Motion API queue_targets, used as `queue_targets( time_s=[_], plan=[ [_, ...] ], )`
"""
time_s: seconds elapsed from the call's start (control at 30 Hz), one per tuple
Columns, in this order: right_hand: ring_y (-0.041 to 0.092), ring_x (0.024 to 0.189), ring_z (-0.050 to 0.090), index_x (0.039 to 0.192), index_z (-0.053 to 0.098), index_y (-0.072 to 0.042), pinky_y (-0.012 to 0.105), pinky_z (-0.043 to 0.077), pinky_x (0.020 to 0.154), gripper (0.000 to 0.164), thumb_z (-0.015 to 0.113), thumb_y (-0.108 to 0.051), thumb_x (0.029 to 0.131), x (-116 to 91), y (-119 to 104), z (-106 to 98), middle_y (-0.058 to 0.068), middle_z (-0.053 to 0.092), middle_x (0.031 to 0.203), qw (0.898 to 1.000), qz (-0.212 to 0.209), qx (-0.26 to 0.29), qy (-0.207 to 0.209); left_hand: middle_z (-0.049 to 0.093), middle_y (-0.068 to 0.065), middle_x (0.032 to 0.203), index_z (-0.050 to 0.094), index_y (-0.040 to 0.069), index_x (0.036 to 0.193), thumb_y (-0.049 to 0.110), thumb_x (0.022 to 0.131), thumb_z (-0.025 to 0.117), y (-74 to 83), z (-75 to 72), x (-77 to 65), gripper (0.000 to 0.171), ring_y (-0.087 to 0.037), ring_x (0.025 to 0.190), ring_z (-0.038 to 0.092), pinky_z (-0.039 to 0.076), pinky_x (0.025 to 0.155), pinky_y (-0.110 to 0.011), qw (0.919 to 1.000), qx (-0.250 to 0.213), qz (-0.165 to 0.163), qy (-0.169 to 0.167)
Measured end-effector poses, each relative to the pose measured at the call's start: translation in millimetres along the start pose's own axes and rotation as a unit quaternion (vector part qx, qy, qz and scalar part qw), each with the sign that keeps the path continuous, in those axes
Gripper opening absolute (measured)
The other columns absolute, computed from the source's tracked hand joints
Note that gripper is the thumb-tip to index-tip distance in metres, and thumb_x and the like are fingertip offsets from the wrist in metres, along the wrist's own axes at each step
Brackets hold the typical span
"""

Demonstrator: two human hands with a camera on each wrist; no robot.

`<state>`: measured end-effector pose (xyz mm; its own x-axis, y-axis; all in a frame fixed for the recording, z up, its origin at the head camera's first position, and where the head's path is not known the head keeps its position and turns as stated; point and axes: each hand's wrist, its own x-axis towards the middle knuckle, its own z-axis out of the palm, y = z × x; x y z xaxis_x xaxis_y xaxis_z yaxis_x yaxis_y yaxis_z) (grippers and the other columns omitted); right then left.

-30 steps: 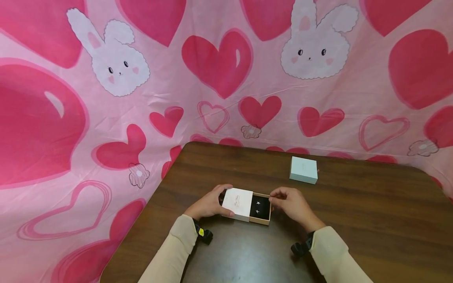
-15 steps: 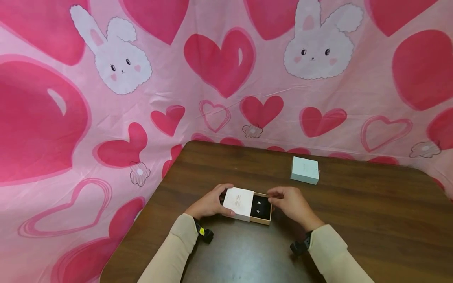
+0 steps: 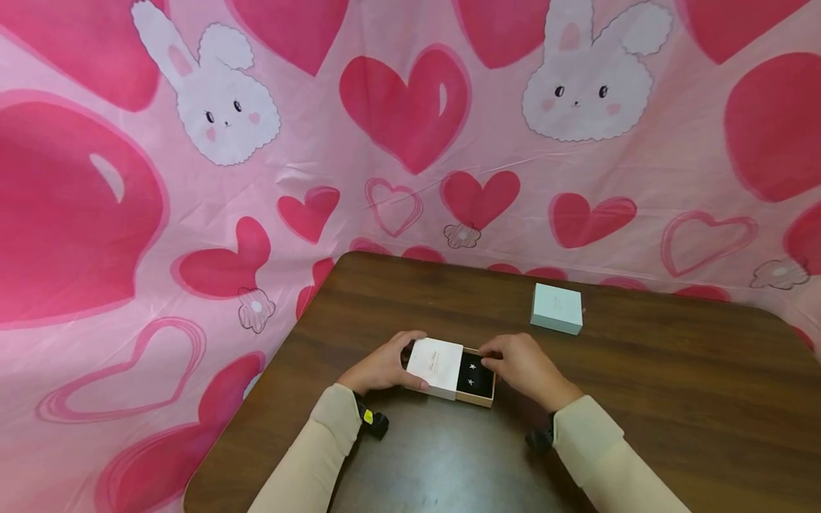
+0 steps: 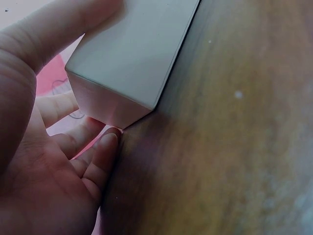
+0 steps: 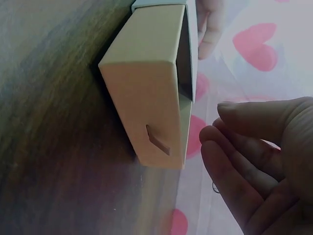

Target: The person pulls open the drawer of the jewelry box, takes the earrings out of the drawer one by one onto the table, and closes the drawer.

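Observation:
A white sliding jewelry box (image 3: 435, 365) lies on the table with its tan drawer (image 5: 139, 100) pulled partly out to the right. In the drawer, two small star-shaped earrings (image 3: 471, 374) sit on a black insert (image 3: 482, 388). My left hand (image 3: 380, 365) grips the white sleeve's left end, thumb at the front and fingers round the back, as the left wrist view shows. Over the drawer's far right corner is my right hand (image 3: 522, 362), its fingers bent and thumb close to the fingertips. Nothing shows between them in the right wrist view.
A pale blue box (image 3: 556, 308) stands shut towards the back right of the brown wooden table (image 3: 680, 385). Behind the table hangs a pink cloth (image 3: 494, 153) with hearts and rabbits. Each wrist carries a black camera.
My right hand has shifted left from the drawer's right edge to over the black insert. My left hand keeps its grip on the sleeve. The head view has shifted slightly.

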<state>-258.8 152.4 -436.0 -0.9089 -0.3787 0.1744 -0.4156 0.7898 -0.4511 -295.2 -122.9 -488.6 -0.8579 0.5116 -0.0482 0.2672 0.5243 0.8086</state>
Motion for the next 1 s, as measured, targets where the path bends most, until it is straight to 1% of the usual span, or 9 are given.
queue_targets(
  time_s=[0.2, 0.3, 0.4, 0.6, 0.8, 1.0],
  plan=[
    [0.005, 0.074, 0.055, 0.09, 0.072, -0.017, 0.028, 0.046, 0.069, 0.016, 0.073, -0.017, 0.074, 4.9, -1.7, 0.3, -0.009, 0.063, 0.084, 0.997, -0.046, -0.054, 0.017, 0.036, 0.009, 0.121, 0.032, 0.025, 0.135, 0.05, 0.051, 0.081, -0.1, -0.4, -0.2, 0.1, -0.014, 0.103, 0.04, 0.033, 0.087, -0.038, 1.0, 0.001, -0.002, -0.001],
    [0.007, 0.075, 0.056, 0.09, 0.071, -0.016, 0.029, 0.046, 0.07, 0.016, 0.073, -0.017, 0.074, 6.7, -2.4, -0.1, -0.009, 0.063, 0.084, 0.996, -0.061, -0.062, 0.016, 0.036, 0.01, 0.122, 0.033, 0.026, 0.134, 0.05, 0.051, 0.081, 0.9, -0.9, -0.8, 0.099, -0.013, 0.103, 0.039, 0.033, 0.088, -0.038, 1.0, 0.002, -0.002, 0.0],
    [0.008, 0.075, 0.056, 0.09, 0.071, -0.016, 0.029, 0.046, 0.07, 0.016, 0.072, -0.017, 0.074, 8.3, -4.1, -0.7, -0.008, 0.063, 0.084, 0.995, -0.067, -0.069, 0.008, 0.036, 0.01, 0.122, 0.033, 0.027, 0.134, 0.049, 0.052, 0.081, 1.1, -1.4, -1.4, 0.098, -0.012, 0.104, 0.039, 0.033, 0.089, -0.037, 1.0, 0.002, -0.003, -0.001],
    [0.011, 0.079, 0.057, 0.091, 0.071, -0.016, 0.032, 0.046, 0.071, 0.017, 0.072, -0.019, 0.075, 10.2, -5.2, 0.3, -0.007, 0.064, 0.086, 0.995, -0.064, -0.071, -0.003, 0.036, 0.009, 0.123, 0.033, 0.025, 0.135, 0.049, 0.052, 0.081, 0.8, -1.7, -1.3, 0.099, -0.013, 0.104, 0.039, 0.032, 0.089, -0.038, 0.9999, 0.009, -0.004, -0.001],
    [0.01, 0.081, 0.056, 0.093, 0.071, -0.017, 0.032, 0.045, 0.073, 0.018, 0.072, -0.021, 0.075, 12.3, -5.1, 2.3, -0.008, 0.064, 0.088, 0.995, -0.047, -0.08, -0.021, 0.036, 0.01, 0.123, 0.033, 0.027, 0.134, 0.051, 0.051, 0.08, -0.8, -1.5, -0.4, 0.099, -0.013, 0.104, 0.039, 0.032, 0.089, -0.038, 0.9999, 0.014, -0.006, -0.002],
    [0.011, 0.082, 0.057, 0.094, 0.071, -0.018, 0.032, 0.046, 0.074, 0.018, 0.071, -0.021, 0.076, 15.3, -7.4, 2.7, -0.007, 0.065, 0.089, 0.994, -0.043, -0.094, -0.033, 0.036, 0.009, 0.122, 0.032, 0.024, 0.135, 0.051, 0.051, 0.08, 0.3, -1.5, -0.5, 0.1, -0.013, 0.103, 0.039, 0.033, 0.088, -0.039, 1.0, 0.007, -0.004, -0.003]
  ],
)
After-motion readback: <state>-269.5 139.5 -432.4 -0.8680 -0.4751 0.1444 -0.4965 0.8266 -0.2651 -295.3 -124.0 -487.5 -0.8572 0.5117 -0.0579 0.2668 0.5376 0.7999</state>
